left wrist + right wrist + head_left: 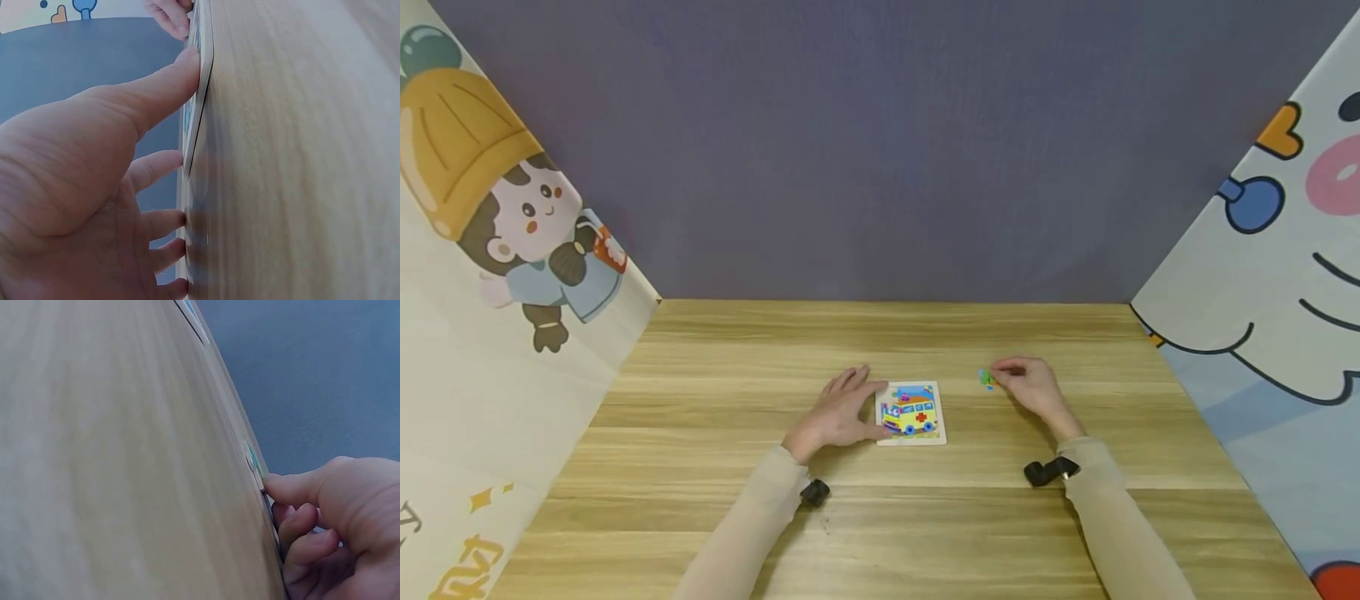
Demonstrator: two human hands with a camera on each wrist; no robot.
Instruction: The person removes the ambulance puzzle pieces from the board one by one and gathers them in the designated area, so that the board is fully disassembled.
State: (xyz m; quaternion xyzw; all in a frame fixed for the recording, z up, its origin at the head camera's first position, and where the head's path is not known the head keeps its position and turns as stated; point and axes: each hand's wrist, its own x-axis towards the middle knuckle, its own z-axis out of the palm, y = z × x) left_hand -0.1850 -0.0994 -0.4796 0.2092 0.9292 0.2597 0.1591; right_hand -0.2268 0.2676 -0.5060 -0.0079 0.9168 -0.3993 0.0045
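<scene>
A small square jigsaw puzzle (917,412) in a white frame lies on the table, showing a yellow ambulance with a red cross. A pale patch shows in its upper left part. My left hand (842,412) is spread at its left side, with thumb and index fingertip at the left corners. In the left wrist view the thumb presses on the frame's edge (203,81), the other fingertips lower down at the tabletop. To the right of the puzzle, my right hand (1030,387) pinches a small green and blue puzzle piece (985,379) at the table surface, other fingers curled.
The wood-grain table (925,517) ends at a dark grey-blue panel (895,150) behind. Cartoon-printed panels stand at the left (445,350) and right (1247,300). A black wrist camera (815,492) is at the left cuff, another wrist camera (1043,473) at the right.
</scene>
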